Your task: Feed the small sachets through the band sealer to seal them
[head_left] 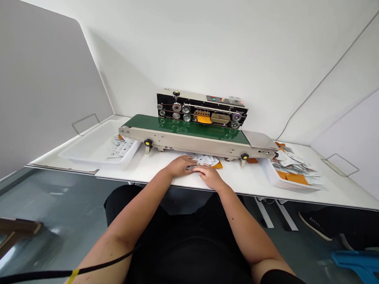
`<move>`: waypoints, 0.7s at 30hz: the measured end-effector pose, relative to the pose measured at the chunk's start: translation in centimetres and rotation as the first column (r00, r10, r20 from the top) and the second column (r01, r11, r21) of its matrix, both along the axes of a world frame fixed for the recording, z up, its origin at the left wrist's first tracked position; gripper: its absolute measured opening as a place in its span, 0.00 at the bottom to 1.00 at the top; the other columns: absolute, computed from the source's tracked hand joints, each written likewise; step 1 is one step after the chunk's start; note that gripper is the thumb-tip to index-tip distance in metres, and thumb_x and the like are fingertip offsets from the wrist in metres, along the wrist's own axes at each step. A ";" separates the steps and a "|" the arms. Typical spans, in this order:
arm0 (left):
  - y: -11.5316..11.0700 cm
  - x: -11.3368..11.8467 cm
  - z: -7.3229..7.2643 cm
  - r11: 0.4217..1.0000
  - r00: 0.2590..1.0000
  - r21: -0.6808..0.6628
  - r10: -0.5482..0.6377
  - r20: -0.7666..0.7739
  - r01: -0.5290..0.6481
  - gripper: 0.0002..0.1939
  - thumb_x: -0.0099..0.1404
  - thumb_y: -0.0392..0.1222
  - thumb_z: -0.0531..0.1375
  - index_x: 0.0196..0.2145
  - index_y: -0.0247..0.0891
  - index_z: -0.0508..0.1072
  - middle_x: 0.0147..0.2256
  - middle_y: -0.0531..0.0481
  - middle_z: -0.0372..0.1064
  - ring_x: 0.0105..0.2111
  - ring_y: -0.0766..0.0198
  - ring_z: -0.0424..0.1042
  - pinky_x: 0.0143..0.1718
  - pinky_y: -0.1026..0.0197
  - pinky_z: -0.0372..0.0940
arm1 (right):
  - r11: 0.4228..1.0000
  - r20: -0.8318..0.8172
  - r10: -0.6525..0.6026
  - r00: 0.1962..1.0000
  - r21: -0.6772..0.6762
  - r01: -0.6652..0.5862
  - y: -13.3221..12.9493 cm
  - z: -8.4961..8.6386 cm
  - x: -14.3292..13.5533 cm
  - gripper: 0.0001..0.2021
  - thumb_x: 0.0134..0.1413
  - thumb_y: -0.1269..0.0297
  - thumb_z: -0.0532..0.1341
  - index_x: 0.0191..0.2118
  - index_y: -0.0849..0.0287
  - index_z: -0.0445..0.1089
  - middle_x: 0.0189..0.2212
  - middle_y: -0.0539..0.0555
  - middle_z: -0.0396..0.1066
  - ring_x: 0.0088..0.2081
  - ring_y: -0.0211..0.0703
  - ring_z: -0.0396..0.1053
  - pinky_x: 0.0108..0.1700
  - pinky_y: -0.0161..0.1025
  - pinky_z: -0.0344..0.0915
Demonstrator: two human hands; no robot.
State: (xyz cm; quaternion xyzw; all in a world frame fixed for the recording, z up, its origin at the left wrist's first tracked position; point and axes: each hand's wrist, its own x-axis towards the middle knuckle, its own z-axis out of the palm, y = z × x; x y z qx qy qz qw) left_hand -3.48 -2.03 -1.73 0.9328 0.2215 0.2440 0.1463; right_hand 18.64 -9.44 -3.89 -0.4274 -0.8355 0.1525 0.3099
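My left hand (pixel 181 166) and my right hand (pixel 208 176) meet at the white table's front, just below the sealing machine's conveyor. Between their fingertips is a small grey packet (pixel 190 168), partly covered by the fingers of both hands. Right behind the hands lies a loose pile of printed white packets (pixel 207 159), with an orange packet (pixel 219 165) at its right side. The pile reaches under the conveyor's edge. Above it stands the band sealing machine (pixel 202 108) with a green belt (pixel 190 130); an orange packet (pixel 204 119) sits in its sealing section.
A white tray (pixel 90 158) on the left holds some printed packets (pixel 121 147). The right tray (pixel 297 186) is heaped with white and orange packets (pixel 298 164). Grey panels flank the table (pixel 238 180). Another person's shoe (pixel 315 225) and a blue stool (pixel 361 261) are at lower right.
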 end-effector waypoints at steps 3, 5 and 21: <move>-0.1 0.2 0.1 0.992 0.998 0.106 -0.064 -0.001 0.064 0.16 0.68 0.45 0.62 0.52 0.43 0.78 0.51 0.43 0.76 0.57 0.52 0.71 0.62 0.48 0.60 | 1.000 -0.053 0.004 0.999 0.009 -0.003 0.0 0.0 0.1 0.19 0.63 0.71 0.54 0.53 0.47 0.74 0.50 0.49 0.76 0.56 0.44 0.70 0.67 0.54 0.53; 0.0 0.3 0.2 0.980 0.993 0.162 -0.117 0.011 0.114 0.14 0.71 0.45 0.58 0.50 0.42 0.79 0.49 0.43 0.77 0.53 0.54 0.73 0.59 0.52 0.63 | 1.000 -0.109 -0.012 0.994 0.021 0.015 -0.3 0.3 0.0 0.19 0.61 0.71 0.56 0.54 0.49 0.73 0.51 0.52 0.75 0.55 0.44 0.70 0.64 0.50 0.58; -0.6 -0.2 0.7 0.976 0.940 0.125 0.134 0.313 -0.180 0.14 0.75 0.42 0.51 0.44 0.36 0.74 0.39 0.44 0.73 0.41 0.58 0.70 0.47 0.57 0.64 | 0.952 -0.202 -0.247 0.948 0.131 0.276 0.9 0.1 -0.7 0.13 0.62 0.62 0.59 0.50 0.55 0.74 0.49 0.58 0.74 0.53 0.51 0.67 0.58 0.50 0.62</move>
